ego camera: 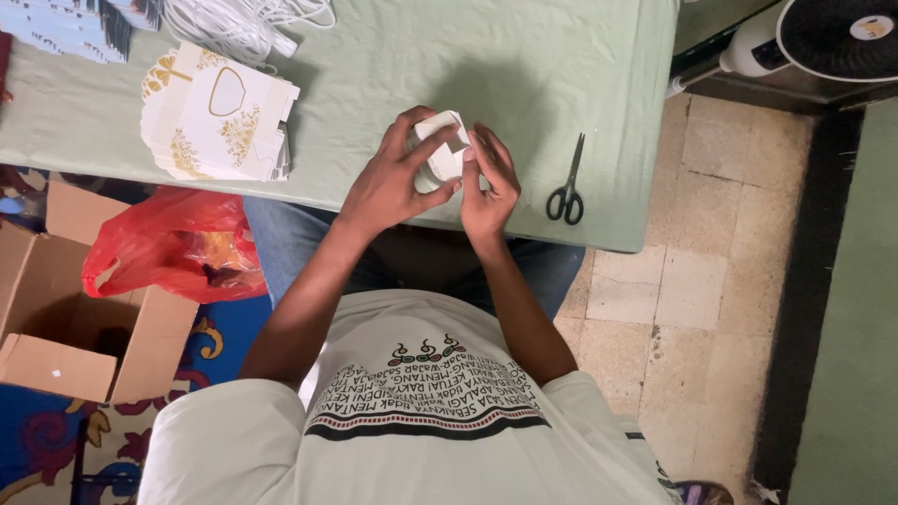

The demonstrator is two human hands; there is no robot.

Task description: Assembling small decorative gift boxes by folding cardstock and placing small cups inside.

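Note:
Both my hands meet over the near edge of a table covered in pale green cloth (524,65). Between them is a small white cardboard box (443,140), partly folded, with a flap sticking up. My left hand (393,178) wraps its left side, thumb across the front. My right hand (488,182) grips its right side with the fingers pressed on the flap. Most of the box is hidden behind my fingers.
A stack of flat white box blanks with gold print (220,117) lies at the table's left. White cords (248,23) lie at the far edge. Black scissors (568,182) rest right of my hands. An open carton (70,318) and red plastic bag (173,248) sit on the floor left.

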